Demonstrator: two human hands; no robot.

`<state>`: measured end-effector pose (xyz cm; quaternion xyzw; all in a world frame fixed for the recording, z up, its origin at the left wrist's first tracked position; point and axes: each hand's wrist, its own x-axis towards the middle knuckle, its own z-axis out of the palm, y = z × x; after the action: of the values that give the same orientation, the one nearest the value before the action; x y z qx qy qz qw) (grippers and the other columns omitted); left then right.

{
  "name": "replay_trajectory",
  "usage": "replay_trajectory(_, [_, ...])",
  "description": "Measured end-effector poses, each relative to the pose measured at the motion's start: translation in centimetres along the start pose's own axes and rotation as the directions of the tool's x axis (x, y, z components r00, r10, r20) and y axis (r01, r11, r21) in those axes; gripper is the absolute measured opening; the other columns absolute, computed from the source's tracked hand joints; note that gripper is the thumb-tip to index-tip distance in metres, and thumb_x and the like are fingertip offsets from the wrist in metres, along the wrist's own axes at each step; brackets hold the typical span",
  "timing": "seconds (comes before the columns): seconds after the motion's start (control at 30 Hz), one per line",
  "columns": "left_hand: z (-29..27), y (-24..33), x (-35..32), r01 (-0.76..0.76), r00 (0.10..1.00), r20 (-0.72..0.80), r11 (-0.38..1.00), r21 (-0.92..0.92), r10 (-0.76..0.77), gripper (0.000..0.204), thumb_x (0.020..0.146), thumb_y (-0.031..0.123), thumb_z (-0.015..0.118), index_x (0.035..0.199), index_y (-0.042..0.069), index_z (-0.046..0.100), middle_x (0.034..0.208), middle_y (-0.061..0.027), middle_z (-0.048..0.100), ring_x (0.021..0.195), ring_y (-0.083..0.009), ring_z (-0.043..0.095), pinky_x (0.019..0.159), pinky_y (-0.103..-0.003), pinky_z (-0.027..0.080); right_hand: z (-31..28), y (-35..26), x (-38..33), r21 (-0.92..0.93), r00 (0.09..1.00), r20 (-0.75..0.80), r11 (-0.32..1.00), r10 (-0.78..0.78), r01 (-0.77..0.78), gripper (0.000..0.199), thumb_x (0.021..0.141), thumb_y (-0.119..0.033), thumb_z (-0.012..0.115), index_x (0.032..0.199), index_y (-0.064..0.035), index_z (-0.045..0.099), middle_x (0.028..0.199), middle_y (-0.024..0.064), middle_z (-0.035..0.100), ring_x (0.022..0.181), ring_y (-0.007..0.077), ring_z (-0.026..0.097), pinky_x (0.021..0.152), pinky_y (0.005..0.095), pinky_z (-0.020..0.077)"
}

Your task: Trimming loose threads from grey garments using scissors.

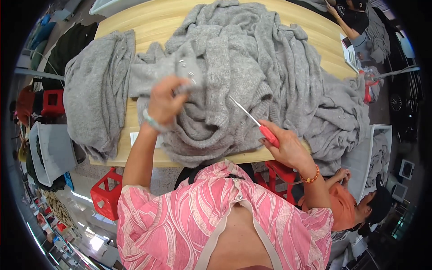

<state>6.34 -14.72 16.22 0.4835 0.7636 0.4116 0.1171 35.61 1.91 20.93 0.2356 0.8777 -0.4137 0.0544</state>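
Note:
In my right hand (pixel 288 145), closed at the front edge of the pile, is a red-handled tool (pixel 269 135) with a thin, straight metal shaft. Its tip points up and left over grey knitted garments (pixel 234 54) heaped across the table. My left hand (pixel 167 100) is smeared by motion, with the fingers curled above the left part of the heap. Right by its fingertips lies a grey knit piece (pixel 191 67) with several small shiny buttons or studs. Whether those fingers pinch the cloth is not clear.
A folded grey garment stack (pixel 96 90) hangs over the table's (pixel 148 22) left edge; more grey knitwear (pixel 337 117) spills off the right. Red stools (pixel 107 193) stand below. White bins (pixel 54 148) flank the table. One person in orange (pixel 335 202) sits at right; another (pixel 348 20) works beyond.

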Motion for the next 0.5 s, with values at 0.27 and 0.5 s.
replay_trajectory(0.27, [3.7,1.9,-3.1,-0.34,0.909,0.315,0.922,0.186,0.272,0.037,0.073,0.029,0.072,0.102,0.007,0.063,0.111,-0.0132,0.055,0.108,-0.0311,0.049,0.091,-0.043,0.038,0.1,-1.4,0.3,-0.09,0.998,0.063,0.996,-0.001,0.007,0.044,0.085,-0.017,0.061,0.126,-0.0089,0.048,0.087,0.0227,0.061,0.079,0.0427,0.058,0.068,0.044,0.0462])
replay_trajectory(0.5, [9.0,-4.9,-3.8,-0.221,0.91,0.415,0.842,0.492,-0.004,0.038,0.085,0.02,0.058,0.119,0.004,0.054,0.149,-0.0142,0.027,0.14,-0.0324,0.019,0.113,-0.048,0.015,1.4,-2.7,-0.1,-0.273,0.949,0.302,0.962,0.09,-0.005,0.045,0.084,-0.023,0.059,0.126,-0.0092,0.049,0.077,0.025,0.062,0.075,0.0421,0.06,0.069,0.0491,0.0457])
